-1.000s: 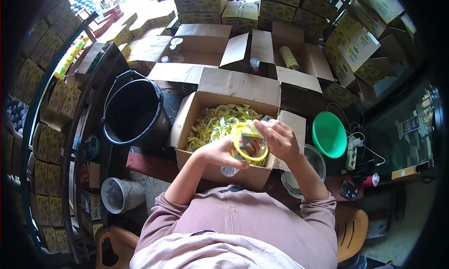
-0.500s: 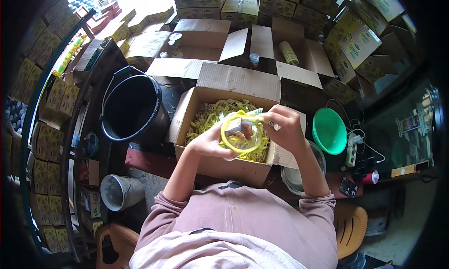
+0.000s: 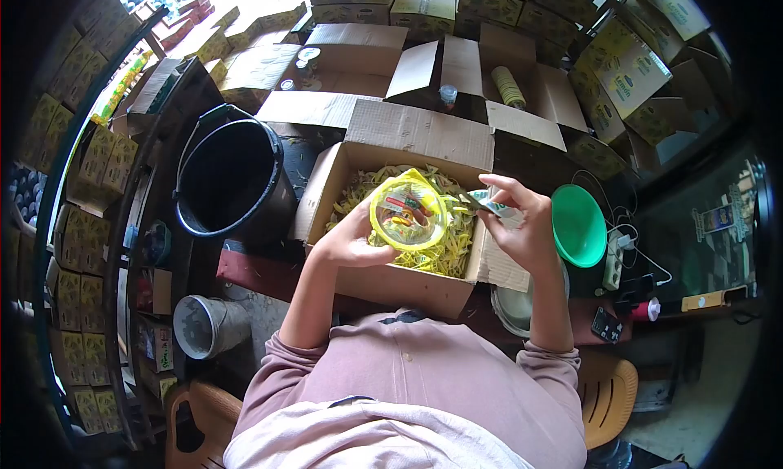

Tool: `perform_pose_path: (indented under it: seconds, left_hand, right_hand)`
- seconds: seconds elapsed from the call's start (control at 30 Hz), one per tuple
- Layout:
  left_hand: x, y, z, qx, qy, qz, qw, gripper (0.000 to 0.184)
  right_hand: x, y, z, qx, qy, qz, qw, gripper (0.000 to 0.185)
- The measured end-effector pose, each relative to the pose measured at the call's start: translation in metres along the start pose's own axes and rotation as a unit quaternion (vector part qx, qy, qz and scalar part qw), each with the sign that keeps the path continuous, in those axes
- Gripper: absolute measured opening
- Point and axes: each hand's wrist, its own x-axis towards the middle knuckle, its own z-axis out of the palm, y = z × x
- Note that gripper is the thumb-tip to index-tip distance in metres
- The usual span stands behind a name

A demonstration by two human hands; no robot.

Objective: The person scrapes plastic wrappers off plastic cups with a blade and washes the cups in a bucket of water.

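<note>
My left hand (image 3: 352,234) grips a clear plastic tub with a yellow rim (image 3: 408,245), its round face turned up toward me. Red and yellow printing shows through it. In my right hand (image 3: 526,224), a small white-and-green packet or label (image 3: 491,204) is pinched between thumb and fingers, just to the right of the tub and apart from it. Below both hands is an open cardboard box (image 3: 391,285) full of yellow-green strips (image 3: 436,257).
A black bucket (image 3: 281,188) stands left of the box, with a grey bucket (image 3: 186,326) lower down. On the right are a green bowl (image 3: 579,224), a pale basin (image 3: 514,306) and a power strip (image 3: 613,265). Open cartons (image 3: 359,37) line the back.
My right hand has moved right, away from the tub, with the small packet or label in its fingers. The tub has shifted slightly left and tipped to face me more.
</note>
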Motion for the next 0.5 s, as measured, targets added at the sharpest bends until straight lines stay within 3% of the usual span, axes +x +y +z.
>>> perform_pose_path:
  seconds: [0.13,0.23,0.33,0.5]
  left_hand:
    - [0.000,0.000,-0.002,0.053,0.035,0.043,0.997,0.080]
    - [0.000,0.003,0.000,0.074,0.060,0.042,0.995,0.077]
    - [0.000,0.008,0.002,0.115,0.069,0.055,0.989,0.075]
    - [-0.002,0.013,0.001,0.173,0.097,0.079,0.977,0.077]
  right_hand:
    - [-0.007,0.014,0.002,-0.046,-0.011,0.062,0.997,0.046]
    - [-0.010,0.018,0.009,-0.019,0.001,0.039,0.999,0.049]
    - [-0.008,0.012,0.009,0.029,-0.028,0.074,0.996,0.051]
    - [-0.007,0.007,0.009,0.019,-0.088,0.040,0.995,0.051]
